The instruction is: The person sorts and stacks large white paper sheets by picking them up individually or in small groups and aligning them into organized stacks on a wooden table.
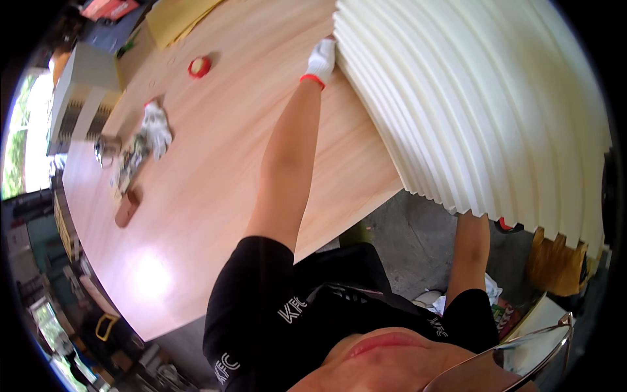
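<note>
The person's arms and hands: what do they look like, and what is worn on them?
The left hand wears a white knitted work glove with a red cuff band at the wrist. Both forearms are bare, and short black sleeves with white lettering cover the upper arms. The right hand is hidden under the stack of cream foam sheets; only a bit of red shows there.

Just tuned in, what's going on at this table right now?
A person is reaching both arms out to a big stack of cream-white foam sheets lying on a wooden table and overhanging its edge. The left hand, in a white glove with a red cuff, is pressed against the stack's far side. The right hand is hidden beneath the overhanging end. Further left on the table lie a spare glove, a red tape roll and a white box.
</note>
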The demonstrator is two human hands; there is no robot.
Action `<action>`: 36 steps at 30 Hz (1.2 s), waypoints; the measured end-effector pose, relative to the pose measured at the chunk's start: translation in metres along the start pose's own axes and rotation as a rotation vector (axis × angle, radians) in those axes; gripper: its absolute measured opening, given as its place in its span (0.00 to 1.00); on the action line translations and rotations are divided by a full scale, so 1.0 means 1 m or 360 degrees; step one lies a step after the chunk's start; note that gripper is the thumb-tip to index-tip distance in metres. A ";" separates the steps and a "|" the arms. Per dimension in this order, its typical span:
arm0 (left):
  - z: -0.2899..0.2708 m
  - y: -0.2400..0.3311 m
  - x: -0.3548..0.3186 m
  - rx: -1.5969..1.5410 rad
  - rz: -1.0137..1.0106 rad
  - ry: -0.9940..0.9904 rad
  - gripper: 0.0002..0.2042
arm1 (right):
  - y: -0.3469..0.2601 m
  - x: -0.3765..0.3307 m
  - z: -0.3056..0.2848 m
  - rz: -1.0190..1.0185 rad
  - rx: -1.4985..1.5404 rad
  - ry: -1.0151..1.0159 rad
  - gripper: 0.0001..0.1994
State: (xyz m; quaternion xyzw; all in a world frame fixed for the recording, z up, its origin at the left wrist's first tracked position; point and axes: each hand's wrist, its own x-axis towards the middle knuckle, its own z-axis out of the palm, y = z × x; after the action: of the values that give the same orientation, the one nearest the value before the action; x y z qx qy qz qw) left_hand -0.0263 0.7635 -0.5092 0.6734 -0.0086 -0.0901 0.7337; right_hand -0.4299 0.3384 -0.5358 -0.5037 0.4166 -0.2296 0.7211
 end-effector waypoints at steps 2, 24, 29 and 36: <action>-0.015 0.003 -0.015 0.0109 -0.0056 0.0090 0.31 | 0.013 -0.020 -0.014 0.0034 -0.0044 0.0044 0.35; -0.236 -0.007 -0.193 0.0166 -0.0220 0.0162 0.31 | 0.089 -0.331 -0.136 0.0334 -0.0208 0.0406 0.35; -0.296 -0.032 -0.206 0.0179 -0.0168 0.0252 0.28 | 0.096 -0.376 -0.157 0.0380 -0.0247 0.0430 0.34; -0.336 -0.012 -0.244 0.0207 -0.0102 0.0381 0.27 | 0.114 -0.420 -0.170 0.0399 -0.0245 0.0442 0.34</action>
State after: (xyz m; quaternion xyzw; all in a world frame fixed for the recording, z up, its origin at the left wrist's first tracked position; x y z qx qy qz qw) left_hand -0.2228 1.1293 -0.5257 0.7254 0.0946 -0.0318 0.6811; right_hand -0.8113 0.6072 -0.5101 -0.4650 0.5878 -0.1727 0.6391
